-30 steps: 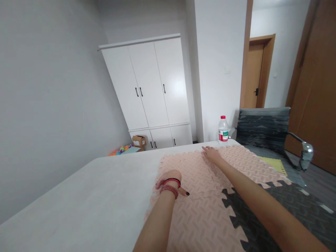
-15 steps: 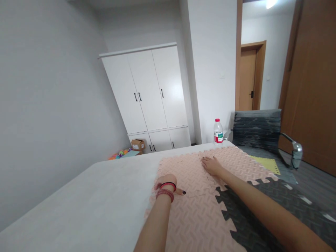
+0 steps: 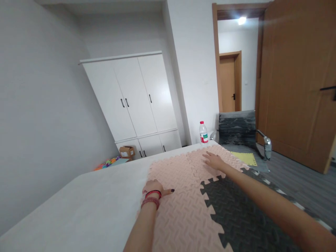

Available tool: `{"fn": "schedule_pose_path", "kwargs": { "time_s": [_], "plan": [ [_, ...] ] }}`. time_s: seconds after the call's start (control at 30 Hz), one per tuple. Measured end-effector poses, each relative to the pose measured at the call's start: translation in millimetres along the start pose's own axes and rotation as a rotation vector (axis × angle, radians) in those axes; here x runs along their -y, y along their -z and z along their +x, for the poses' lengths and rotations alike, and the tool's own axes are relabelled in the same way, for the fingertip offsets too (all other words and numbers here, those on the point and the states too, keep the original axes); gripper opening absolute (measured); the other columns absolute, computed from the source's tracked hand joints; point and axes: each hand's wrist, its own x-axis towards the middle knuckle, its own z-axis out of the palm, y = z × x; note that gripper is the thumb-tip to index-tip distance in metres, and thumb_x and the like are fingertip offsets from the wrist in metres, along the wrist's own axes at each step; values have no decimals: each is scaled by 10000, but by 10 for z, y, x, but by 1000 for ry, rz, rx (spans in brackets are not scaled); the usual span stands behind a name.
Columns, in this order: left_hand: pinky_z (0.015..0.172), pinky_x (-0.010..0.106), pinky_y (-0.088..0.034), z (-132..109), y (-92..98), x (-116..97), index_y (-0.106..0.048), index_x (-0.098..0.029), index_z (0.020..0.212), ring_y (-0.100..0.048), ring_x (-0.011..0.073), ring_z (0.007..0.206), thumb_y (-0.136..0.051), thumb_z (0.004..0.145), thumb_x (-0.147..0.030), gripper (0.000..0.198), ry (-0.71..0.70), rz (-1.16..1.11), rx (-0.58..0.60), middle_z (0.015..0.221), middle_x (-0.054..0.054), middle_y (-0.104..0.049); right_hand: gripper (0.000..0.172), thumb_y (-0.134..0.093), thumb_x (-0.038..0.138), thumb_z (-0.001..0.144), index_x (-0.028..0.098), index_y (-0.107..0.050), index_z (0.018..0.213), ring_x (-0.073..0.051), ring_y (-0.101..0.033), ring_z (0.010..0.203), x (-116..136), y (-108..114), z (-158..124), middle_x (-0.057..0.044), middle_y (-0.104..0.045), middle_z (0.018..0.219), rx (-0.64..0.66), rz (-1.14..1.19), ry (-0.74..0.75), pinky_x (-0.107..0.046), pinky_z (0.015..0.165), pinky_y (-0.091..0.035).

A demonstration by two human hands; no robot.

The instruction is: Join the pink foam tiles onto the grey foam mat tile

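Pink foam puzzle mats (image 3: 181, 213) with interlocking toothed edges lie on the white table. My left hand (image 3: 154, 188) presses on the mats near their left edge. Its thumb is stretched out to the right, while its other fingers are mostly hidden behind the hand. Farther back, my right hand (image 3: 214, 161) lies open on the far right pink mat, fingers spread, right of a seam. Below my right forearm a dark grey foam mat (image 3: 236, 206) adjoins the pink ones along its toothed edge. Neither hand holds anything that I can see.
A bottle with a red cap (image 3: 203, 133) stands at the table's far corner. Behind it is a dark chair (image 3: 237, 127) with a yellow sheet (image 3: 244, 159) on its seat. A cardboard box (image 3: 127, 151) and colourful items are past the white table's (image 3: 105, 203) far edge.
The view has turned to the right. My right hand has moved from the seam between the far pink mats onto the right one. My left hand stays near the left edge.
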Motion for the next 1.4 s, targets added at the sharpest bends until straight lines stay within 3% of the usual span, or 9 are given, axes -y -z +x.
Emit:
{"fn": "schedule_pose_path", "kwargs": {
  "time_s": [0.17,0.3,0.47,0.57,0.7,0.87,1.0,1.17,1.4],
  "plan": [
    [806,442,-508,-53,-21,17,-588,-102,1150,-555,378,1124,-606,459,-802,984,-3,-3,-3,1240,241,-571,444,-337,389,939,347,-432,1370,-202,-260,1367,203,-51,-330,-17,-249,1520,96,19,246,-459,1083,-251],
    [849,414,-494,-61,-82,38,-564,-90,1177,-510,358,1190,-554,503,-825,997,-20,9,-23,1274,232,-547,451,-316,458,936,328,-475,1338,-280,-277,1354,464,-172,-428,-70,-312,1489,94,19,270,-605,1035,-230],
    [910,413,-463,-48,-116,54,-553,-55,1174,-486,347,1212,-542,511,-845,1031,-57,27,-31,1277,239,-539,388,-414,389,902,346,-532,1270,-249,-265,1357,509,-124,-438,-35,-331,1482,51,-11,289,-569,1081,-143],
    [966,415,-424,-15,-129,77,-557,-74,1158,-511,296,1188,-545,578,-820,946,-80,32,-41,1255,206,-561,400,-408,380,900,346,-516,1284,-234,-344,1314,251,-34,-443,-35,-379,1454,45,-13,217,-540,1078,-186],
    [914,424,-457,99,-155,98,-601,-136,1057,-599,210,1026,-432,787,-717,663,-33,-12,-36,1107,111,-640,448,-370,320,898,211,-496,1314,-247,-426,1248,-485,122,-534,-119,-435,1400,-28,-10,-73,-471,1040,-288],
    [886,427,-476,262,-159,105,-569,-146,1108,-594,198,1004,-431,865,-595,528,101,-81,-105,1108,92,-621,535,-392,236,842,84,-445,1352,-294,-539,1117,-1271,209,-656,-219,-535,1261,-85,-2,-394,-417,931,-388],
    [875,422,-484,357,-170,115,-593,-150,1045,-589,193,1000,-478,873,-527,430,137,-110,-113,1091,75,-620,470,-429,227,809,135,-572,1247,-257,-579,1068,-1437,121,-589,-170,-607,1181,-81,29,-460,-326,887,-412],
    [877,425,-483,510,-262,103,-585,-151,1063,-583,195,1007,-485,870,-525,433,231,-137,-112,1108,79,-610,449,-407,251,804,142,-622,1183,-301,-576,1070,-1511,-9,-436,-153,-627,1157,-112,44,-567,-354,830,-437],
    [877,424,-484,711,-344,76,-570,-153,1101,-581,197,1017,-480,877,-512,433,337,-179,-114,1140,84,-599,435,-356,232,843,189,-644,1166,-206,-619,982,-1486,-86,-380,-72,-688,1025,-134,61,-536,-267,866,-399]
  ]
}}
